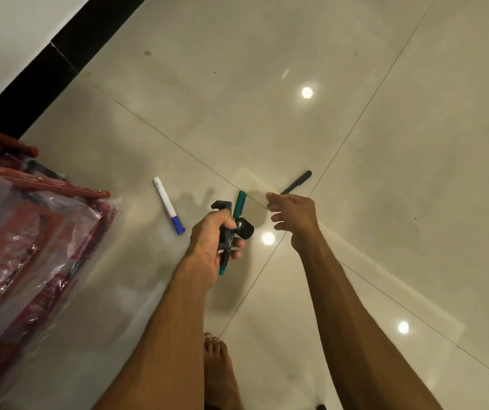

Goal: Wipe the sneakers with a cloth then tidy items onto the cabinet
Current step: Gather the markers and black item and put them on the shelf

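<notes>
My left hand (212, 241) grips a black phone clamp (226, 223) with a round black knob, together with a green marker (239, 204) that sticks out above and below the fist. My right hand (292, 213) hovers over the floor with relaxed fingers spread, holding nothing. Just beyond its fingertips a black pen (298, 181) lies on the tiles. A white marker with a blue cap (168, 205) lies on the floor to the left of my left hand. No sneakers, cloth or cabinet are in view.
A clear plastic bag with red contents and red straps (30, 232) stands at the left. A white wall with a black skirting (60, 51) runs along the upper left. My bare foot (218, 371) is on the glossy beige tiles (385, 143) below the hands.
</notes>
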{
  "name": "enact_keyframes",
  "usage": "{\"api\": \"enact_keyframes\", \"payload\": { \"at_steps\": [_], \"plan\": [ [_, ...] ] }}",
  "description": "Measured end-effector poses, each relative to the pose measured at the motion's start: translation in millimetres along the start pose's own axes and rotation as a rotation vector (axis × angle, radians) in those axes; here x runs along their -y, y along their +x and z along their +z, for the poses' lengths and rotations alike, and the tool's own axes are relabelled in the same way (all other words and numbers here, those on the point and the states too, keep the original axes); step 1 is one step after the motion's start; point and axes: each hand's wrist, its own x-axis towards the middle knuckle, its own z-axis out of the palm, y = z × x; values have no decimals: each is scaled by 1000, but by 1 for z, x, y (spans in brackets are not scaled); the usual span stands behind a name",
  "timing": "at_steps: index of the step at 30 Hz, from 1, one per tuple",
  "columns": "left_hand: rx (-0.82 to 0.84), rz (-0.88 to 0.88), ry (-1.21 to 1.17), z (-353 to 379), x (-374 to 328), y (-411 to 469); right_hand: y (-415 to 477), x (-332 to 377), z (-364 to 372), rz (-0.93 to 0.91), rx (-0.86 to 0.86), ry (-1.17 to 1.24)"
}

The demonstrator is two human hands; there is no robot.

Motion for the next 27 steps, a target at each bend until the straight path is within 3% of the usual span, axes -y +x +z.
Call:
{"api": "enact_keyframes", "payload": {
  "at_steps": [5,17,19,22,27],
  "plan": [
    [-11,49,69,-1,0,2,48,-25,0,19,-244,-130],
    [-92,98,77,-8,5,3,93,-37,15,52,-307,-278],
    [-118,103,41,-10,3,2,78,-35,17,24,-233,-165],
    [-158,98,-48,-15,1,1,39,-24,22,-19,13,67],
    [-220,113,-212,-25,-4,1,-23,-9,28,-83,338,23]
  ]
}}
